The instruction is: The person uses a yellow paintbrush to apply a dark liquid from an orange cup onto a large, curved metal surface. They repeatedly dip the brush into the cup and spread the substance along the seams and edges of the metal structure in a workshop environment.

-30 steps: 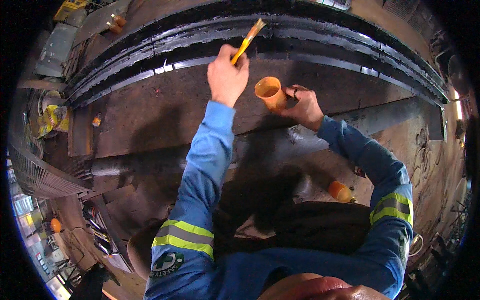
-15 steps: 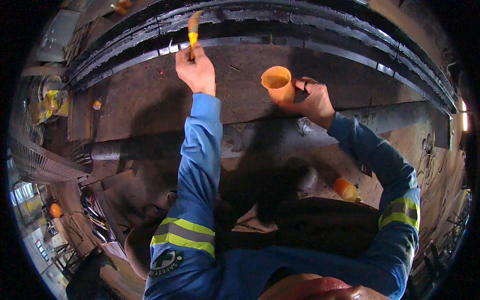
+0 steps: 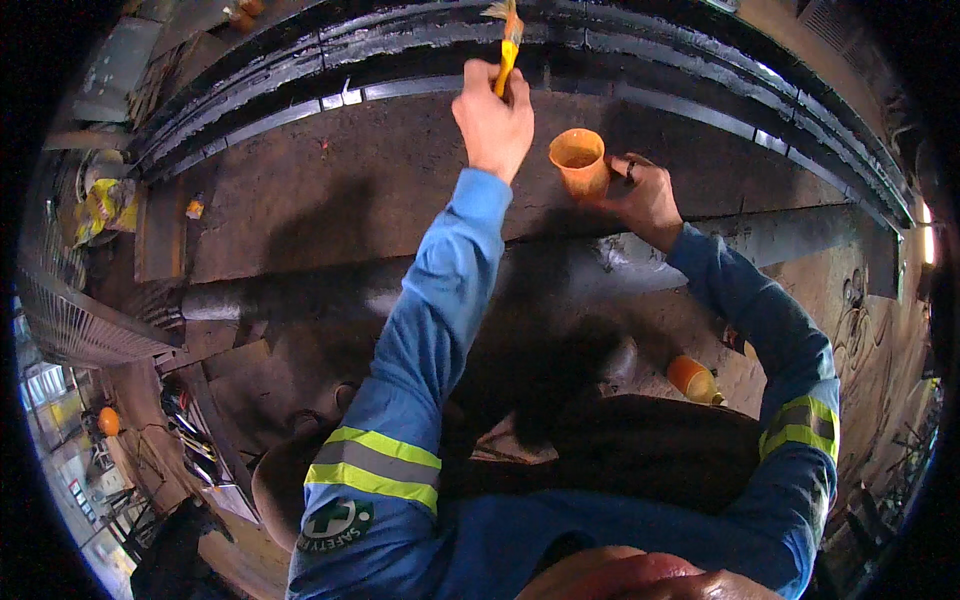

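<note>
My left hand [image 3: 493, 120] is closed round the yellow handle of a paintbrush [image 3: 509, 50]. The brush points away from me, its pale bristles over the dark, glossy ribs of a long metal beam [image 3: 400, 50]. To the right, my right hand [image 3: 645, 200] grips an orange plastic cup [image 3: 580, 165] by its side, thumb below and fingers behind. The cup's mouth is tipped partly toward me, and its inner wall looks smeared; how much it holds I cannot tell. Brush and cup are apart.
A grey pipe [image 3: 400, 284] runs crosswise nearer to me. An orange and yellowish bottle [image 3: 692, 378] lies near my right elbow. Metal grating [image 3: 85, 315] and a yellow-marked bundle [image 3: 107, 210] are at the left. An orange ball-like object [image 3: 109, 421] sits farther down there.
My left hand has swept to the right with the paintbrush, along the beam and closer to the cup. My right hand and the cup have shifted slightly right.
</note>
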`<state>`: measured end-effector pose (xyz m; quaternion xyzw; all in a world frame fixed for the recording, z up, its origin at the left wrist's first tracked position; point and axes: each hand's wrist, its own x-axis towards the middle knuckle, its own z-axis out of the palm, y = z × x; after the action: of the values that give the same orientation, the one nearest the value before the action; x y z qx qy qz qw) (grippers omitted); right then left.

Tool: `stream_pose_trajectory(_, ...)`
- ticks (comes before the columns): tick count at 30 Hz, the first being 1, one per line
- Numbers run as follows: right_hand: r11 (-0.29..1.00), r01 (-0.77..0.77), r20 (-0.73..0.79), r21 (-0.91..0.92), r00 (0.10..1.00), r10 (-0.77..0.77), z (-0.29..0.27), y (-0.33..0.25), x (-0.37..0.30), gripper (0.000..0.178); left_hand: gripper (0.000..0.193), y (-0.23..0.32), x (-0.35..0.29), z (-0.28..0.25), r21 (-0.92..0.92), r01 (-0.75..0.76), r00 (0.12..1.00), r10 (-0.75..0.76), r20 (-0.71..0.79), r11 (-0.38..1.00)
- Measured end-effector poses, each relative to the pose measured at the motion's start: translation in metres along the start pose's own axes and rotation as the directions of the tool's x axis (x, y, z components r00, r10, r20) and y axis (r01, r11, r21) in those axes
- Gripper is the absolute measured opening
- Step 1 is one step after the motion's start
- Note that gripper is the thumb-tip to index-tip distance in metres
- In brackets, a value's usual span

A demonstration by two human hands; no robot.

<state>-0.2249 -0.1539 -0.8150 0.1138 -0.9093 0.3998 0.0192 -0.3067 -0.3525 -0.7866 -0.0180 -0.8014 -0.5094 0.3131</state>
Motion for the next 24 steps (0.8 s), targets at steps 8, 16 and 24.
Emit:
stream_pose_trajectory(8,0.993,0.089,-0.041,-0.076,0.995,-0.092,0.000,0.007,0.002,0.054,0.019,-0.007,-0.021,0.008,0.126,-0.131,0.961,0.095,0.261,0.983)
stream_pose_trajectory(16,0.997,0.081,-0.074,0.000,0.994,-0.081,-0.004,0.013,0.001,0.053,0.016,0.016,0.000,0.000,0.156,-0.119,0.993,0.120,0.002,0.981)
stream_pose_trajectory(24,0.955,0.257,-0.175,-0.149,0.944,-0.281,-0.032,0.010,0.020,0.061,0.009,0.074,0.060,-0.133,-0.022,-0.163,0.777,0.142,0.614,0.986)
